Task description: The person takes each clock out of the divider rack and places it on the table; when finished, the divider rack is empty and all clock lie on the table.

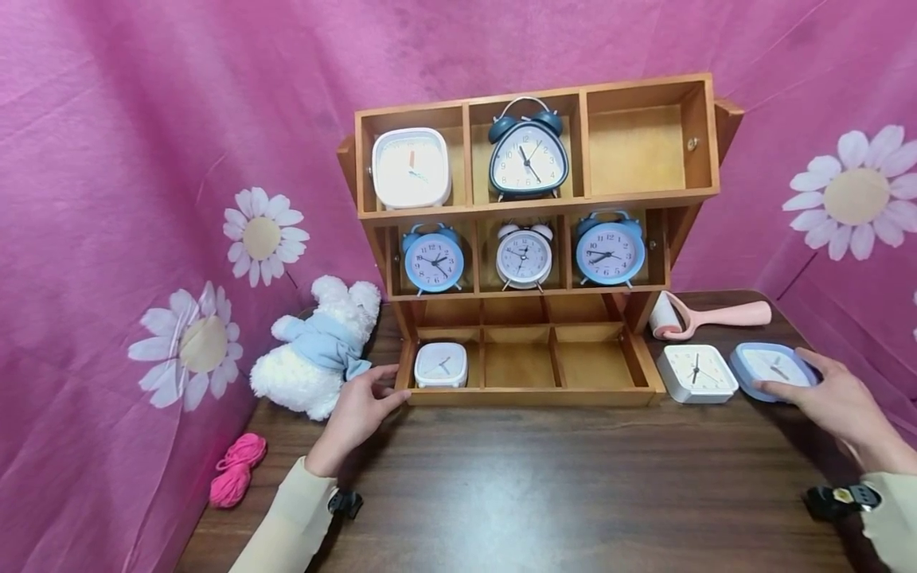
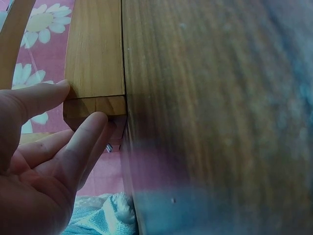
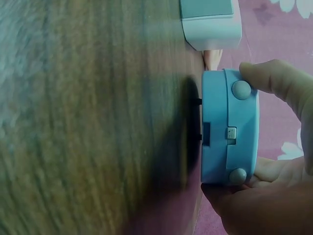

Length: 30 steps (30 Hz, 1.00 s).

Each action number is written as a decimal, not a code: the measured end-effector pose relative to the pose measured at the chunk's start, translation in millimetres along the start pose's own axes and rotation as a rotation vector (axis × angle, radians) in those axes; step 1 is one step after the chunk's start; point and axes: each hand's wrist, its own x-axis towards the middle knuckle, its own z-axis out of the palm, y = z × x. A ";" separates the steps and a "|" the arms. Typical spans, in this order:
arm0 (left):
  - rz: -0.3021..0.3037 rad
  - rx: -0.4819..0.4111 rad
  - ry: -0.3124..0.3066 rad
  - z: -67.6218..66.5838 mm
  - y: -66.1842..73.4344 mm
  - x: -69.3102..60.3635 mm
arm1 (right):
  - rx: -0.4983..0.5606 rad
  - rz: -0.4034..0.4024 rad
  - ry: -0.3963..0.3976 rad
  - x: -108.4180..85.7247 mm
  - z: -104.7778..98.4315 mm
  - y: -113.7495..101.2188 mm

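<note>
My right hand (image 1: pixel 845 398) grips a blue square alarm clock (image 1: pixel 770 368) by its sides, thumb on one and fingers on the other. In the right wrist view, the blue alarm clock (image 3: pixel 229 128) shows two round feet; whether it touches the table is unclear. Left of it lies a white square alarm clock (image 1: pixel 698 372), face up. At the front left corner of the wooden shelf (image 1: pixel 530 398), my left hand (image 1: pixel 361 410) holds the frame's end between thumb and fingers. The shelf's bottom left compartment has a small white clock (image 1: pixel 440 364) in it.
Several clocks stand in the upper tiers, among them a dark triangular twin-bell clock (image 1: pixel 528 159). A pink-handled lint roller (image 1: pixel 731 314) lies behind the white clock. On the left are a white plush toy (image 1: pixel 308 350) and pink yarn (image 1: pixel 236 469). Pink curtains (image 1: pixel 179 159) surround the table.
</note>
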 end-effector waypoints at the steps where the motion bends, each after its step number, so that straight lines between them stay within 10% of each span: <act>1: 0.003 -0.003 0.002 -0.9 2.3 -0.8 | 0.008 -0.001 -0.003 -0.1 -0.3 0.7; 20: -0.057 0.008 -0.017 7.5 -20.3 6.7 | 0.079 0.028 0.043 -7.1 -8.0 2.5; 30: -0.068 0.001 -0.007 -2.6 15.7 -2.4 | 0.220 0.041 0.122 -10.4 -7.0 -13.6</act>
